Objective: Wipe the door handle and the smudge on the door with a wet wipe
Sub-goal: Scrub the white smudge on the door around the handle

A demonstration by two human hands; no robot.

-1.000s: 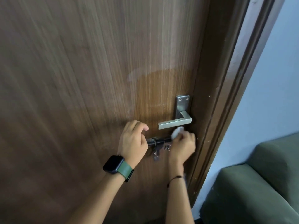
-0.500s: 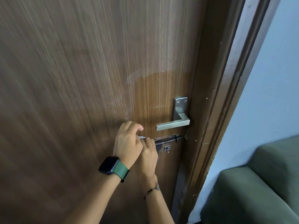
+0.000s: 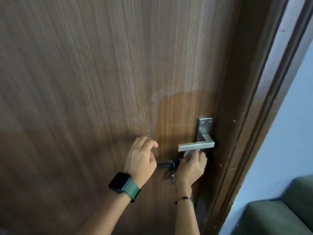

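A brown wooden door (image 3: 101, 82) fills the view, with a darker damp patch above and left of the silver lever handle (image 3: 196, 146). My right hand (image 3: 191, 168) is shut on a white wet wipe (image 3: 188, 153) and presses it against the black slide bolt (image 3: 167, 164) just under the handle. My left hand (image 3: 142, 160), wearing a dark watch on a green strap, rests against the door left of the bolt, its fingers loosely curled and holding nothing. Pale smudge marks (image 3: 157, 94) edge the top of the damp patch.
The dark door frame (image 3: 250, 133) runs down the right side, next to a pale blue wall (image 3: 291, 133). A green upholstered seat (image 3: 279, 216) sits at the lower right, close to the frame.
My right hand slid left along the bolt with the wipe, then back right to just under the handle. The left hand stayed against the door.
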